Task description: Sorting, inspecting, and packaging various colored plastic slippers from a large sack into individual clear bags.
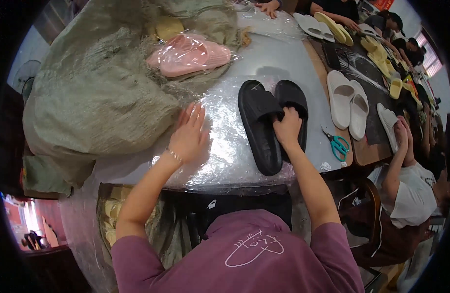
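Observation:
A pair of black slide slippers (261, 139) lies on the table, toes pointing away from me. My right hand (288, 126) is closed at the opening of the right slipper, fingers curled by its strap and partly hidden. My left hand (188, 134) lies flat with fingers stretched, on clear plastic film (220, 141) spread over the table, left of the slippers. Beyond that hand, a pink slipper (188, 54) in clear wrapping rests against a large grey-green woven sack (103, 93).
Teal-handled scissors (339, 148) lie near the table's right edge. White slippers (341, 100) and yellow slippers (332, 27) stand on the adjoining tables. At the right a person in a white shirt (415, 195) sits close; other people work farther back.

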Motion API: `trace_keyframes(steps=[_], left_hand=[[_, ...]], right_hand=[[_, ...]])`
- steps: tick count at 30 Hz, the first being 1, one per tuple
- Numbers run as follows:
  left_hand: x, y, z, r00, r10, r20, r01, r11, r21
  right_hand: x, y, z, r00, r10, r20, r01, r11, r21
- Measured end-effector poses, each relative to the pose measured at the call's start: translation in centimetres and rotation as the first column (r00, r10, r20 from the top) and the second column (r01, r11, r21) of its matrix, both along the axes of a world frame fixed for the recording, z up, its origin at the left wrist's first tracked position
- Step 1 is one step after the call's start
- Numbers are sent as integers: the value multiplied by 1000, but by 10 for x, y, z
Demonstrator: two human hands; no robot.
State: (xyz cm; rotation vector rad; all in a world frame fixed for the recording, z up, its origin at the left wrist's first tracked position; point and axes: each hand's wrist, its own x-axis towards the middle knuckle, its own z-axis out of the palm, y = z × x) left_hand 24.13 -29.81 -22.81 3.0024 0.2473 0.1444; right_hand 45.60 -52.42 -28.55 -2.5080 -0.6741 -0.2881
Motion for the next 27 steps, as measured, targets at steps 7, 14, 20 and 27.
trace_keyframes(steps=[7,14,20,27], left_hand=[[-68,-3,-18,980,187,-62,-191,979,-68],[-65,6,-40,986,167,7,-165,979,-122],[-62,-1,-34,983,186,-8,-186,980,-67],[-66,-1,-35,980,197,-9,-197,977,-81]], right_hand=[[-50,18,80,949,239,203,-276,945,178],[-101,81,35,862,487,137,-490,872,-15],[-65,45,46,920,360,-154,-367,930,-20],[-20,-56,63,879,445,-169,-385,874,297]])
